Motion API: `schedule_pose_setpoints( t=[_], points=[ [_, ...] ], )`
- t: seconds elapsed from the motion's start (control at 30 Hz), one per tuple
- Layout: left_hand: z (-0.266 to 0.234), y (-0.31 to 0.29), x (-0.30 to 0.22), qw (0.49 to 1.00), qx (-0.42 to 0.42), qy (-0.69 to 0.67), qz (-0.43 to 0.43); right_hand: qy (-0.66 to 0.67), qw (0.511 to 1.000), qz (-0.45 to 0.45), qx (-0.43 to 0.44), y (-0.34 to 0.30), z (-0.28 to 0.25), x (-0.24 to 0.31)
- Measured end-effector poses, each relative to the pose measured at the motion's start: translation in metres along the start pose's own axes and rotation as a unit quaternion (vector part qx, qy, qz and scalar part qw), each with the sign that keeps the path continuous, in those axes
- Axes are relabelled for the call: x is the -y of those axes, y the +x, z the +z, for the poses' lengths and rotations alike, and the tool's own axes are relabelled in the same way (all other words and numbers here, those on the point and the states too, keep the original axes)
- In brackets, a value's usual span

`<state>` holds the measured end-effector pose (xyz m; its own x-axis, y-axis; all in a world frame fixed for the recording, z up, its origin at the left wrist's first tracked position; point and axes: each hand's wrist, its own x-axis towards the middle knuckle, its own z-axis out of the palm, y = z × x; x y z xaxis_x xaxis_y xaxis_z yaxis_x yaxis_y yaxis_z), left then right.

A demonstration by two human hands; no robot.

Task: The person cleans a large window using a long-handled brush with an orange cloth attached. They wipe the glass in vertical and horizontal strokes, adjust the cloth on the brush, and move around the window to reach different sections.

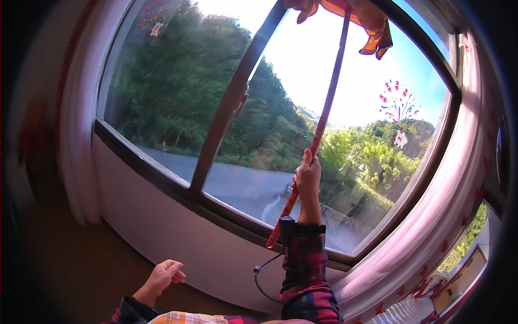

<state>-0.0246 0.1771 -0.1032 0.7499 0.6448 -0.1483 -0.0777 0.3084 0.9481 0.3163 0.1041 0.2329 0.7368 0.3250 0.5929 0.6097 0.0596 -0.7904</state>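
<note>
My right hand (308, 178) is wrapped round a long red pole (330, 100), gripping it near its lower end. The pole slants up to the top of the window, where an orange-brown cloth (372, 27) hangs from its upper end against the glass. How the cloth is fixed there is cut off by the picture's edge. Low on the left, my left hand (164, 278) is held in front of the wall below the sill, fingers curled together, with nothing visible in them. A black strap (302, 228) with a cable sits round my right wrist.
The sliding window (216, 129) has dark frames and stickers (399, 108) on the panes. White-pink curtains hang at the left (81, 124) and right (431, 232). Below the sill runs a pale wall (151, 194). A framed mirror-like panel (464, 275) stands at the lower right.
</note>
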Motion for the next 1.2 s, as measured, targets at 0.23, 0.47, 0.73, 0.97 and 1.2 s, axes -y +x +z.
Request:
schedule_pose_setpoints(
  t=[0.23, 0.47, 0.73, 0.97, 1.2],
  points=[
    [-0.077, 0.027, -0.031, 0.999, -0.009, 0.046, 0.009, -0.078, 0.994, -0.033, -0.062, -0.08, 0.013, -0.12],
    [-0.118, 0.043, -0.05, 0.998, 0.033, 0.054, -0.002, -0.181, 0.978, 0.037, -0.096, -0.27, 0.049, -0.183],
    [-0.148, 0.045, -0.049, 0.997, 0.039, 0.065, -0.029, -0.232, 0.936, 0.248, -0.093, -0.485, 0.037, -0.252],
    [-0.127, 0.036, -0.053, 0.994, 0.076, 0.077, -0.019, -0.212, 0.942, 0.246, -0.087, -0.497, 0.025, -0.293],
    [-0.096, 0.02, -0.045, 0.993, 0.086, 0.076, -0.022, -0.037, 0.975, 0.213, -0.059, -0.315, 0.047, -0.22]
  ],
)
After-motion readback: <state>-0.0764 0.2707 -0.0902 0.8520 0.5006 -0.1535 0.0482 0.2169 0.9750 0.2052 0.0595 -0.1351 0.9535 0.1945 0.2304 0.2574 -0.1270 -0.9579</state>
